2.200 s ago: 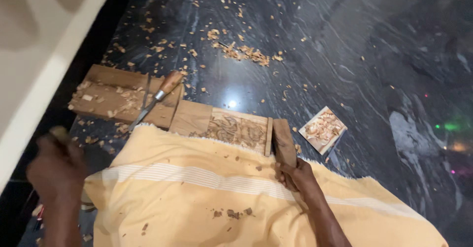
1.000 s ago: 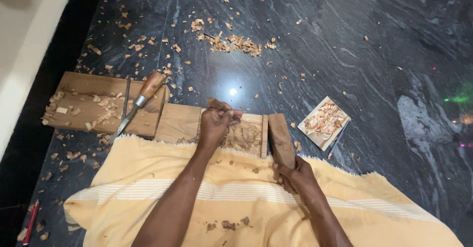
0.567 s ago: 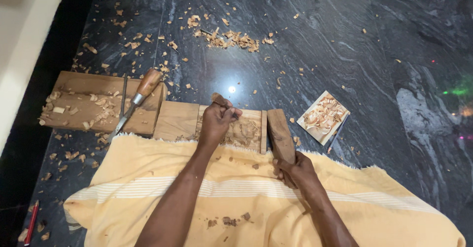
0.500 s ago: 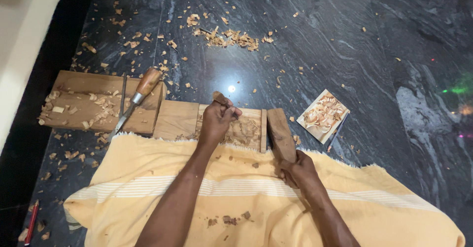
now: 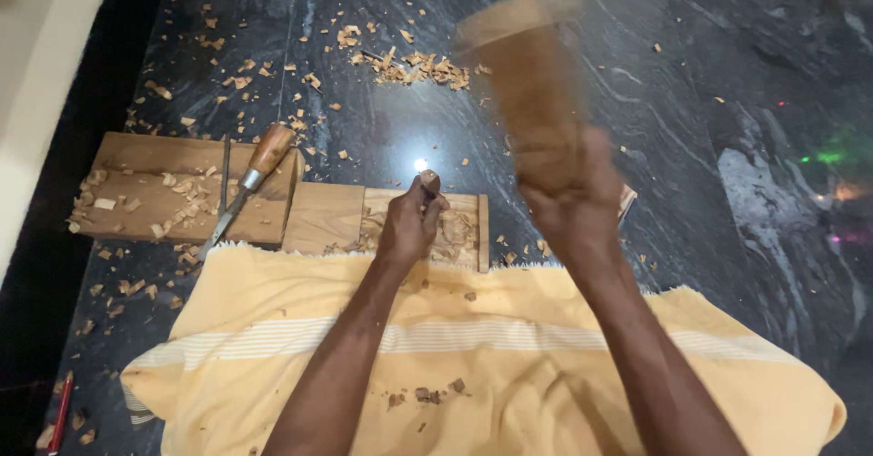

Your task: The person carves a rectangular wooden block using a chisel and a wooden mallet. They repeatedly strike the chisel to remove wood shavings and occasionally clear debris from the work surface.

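On a dark marble floor (image 5: 709, 74) strewn with wood chips, a flat brown wooden board (image 5: 145, 188) lies at far left with a wooden-handled steel chisel (image 5: 250, 183) resting across it. Just right, the left hand (image 5: 409, 224) is clamped on a small carving tool (image 5: 427, 181) set upright on a rectangular carved wooden panel (image 5: 459, 229). Farther right, the right hand (image 5: 573, 206) is closed round a blurred wooden mallet block (image 5: 527, 74) raised above the panel; a yellow cloth (image 5: 491, 374) covers the lap.

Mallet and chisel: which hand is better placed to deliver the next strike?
Right. The right hand holds the raised mallet above the carving. The left hand grips the chisel upright on the carved block, so it likely just steadies.
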